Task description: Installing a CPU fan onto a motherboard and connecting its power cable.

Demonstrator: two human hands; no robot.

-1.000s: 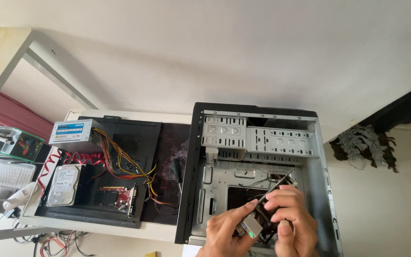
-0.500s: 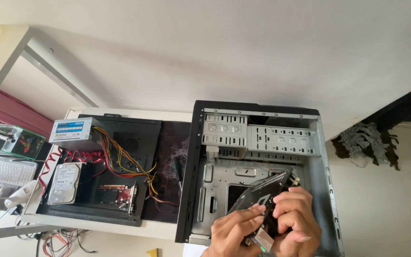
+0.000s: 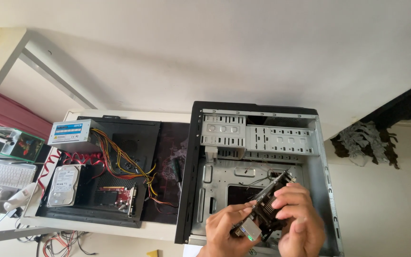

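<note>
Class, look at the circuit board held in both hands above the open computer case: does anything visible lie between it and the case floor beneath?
Nothing solid shows: both hands, left hand and right hand, hold the circuit board over the open case; only thin loose wires lie there.

Both hands grip a dark expansion card (image 3: 271,200), tilted on a diagonal, far end up and right, metal bracket end low by the left hand (image 3: 227,228). The right hand (image 3: 298,216) covers its near side. It hangs over the open computer case (image 3: 258,143).
</note>
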